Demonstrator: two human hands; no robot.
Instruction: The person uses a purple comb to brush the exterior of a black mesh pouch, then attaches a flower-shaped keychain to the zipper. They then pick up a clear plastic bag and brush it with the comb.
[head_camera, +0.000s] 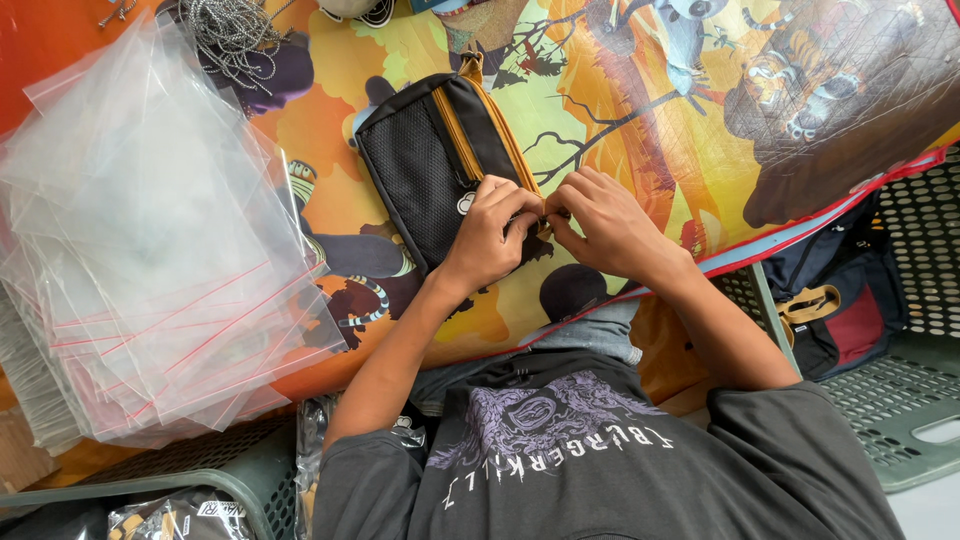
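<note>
Left hand (490, 235): fingers pinching the black pouch (440, 165) at its near end.
Right hand (605, 225): fingers pinching the same end.
Clear bags (150, 260): stacked well left on bench.

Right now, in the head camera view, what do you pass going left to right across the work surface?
Stack of clear zip bags → black pouch with mesh front → left hand → right hand → green perforated crate.

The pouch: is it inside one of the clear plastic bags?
No, the pouch lies bare on the colourful mat, held by the left hand and right hand, with the plastic bags stacked apart beside it.
</note>
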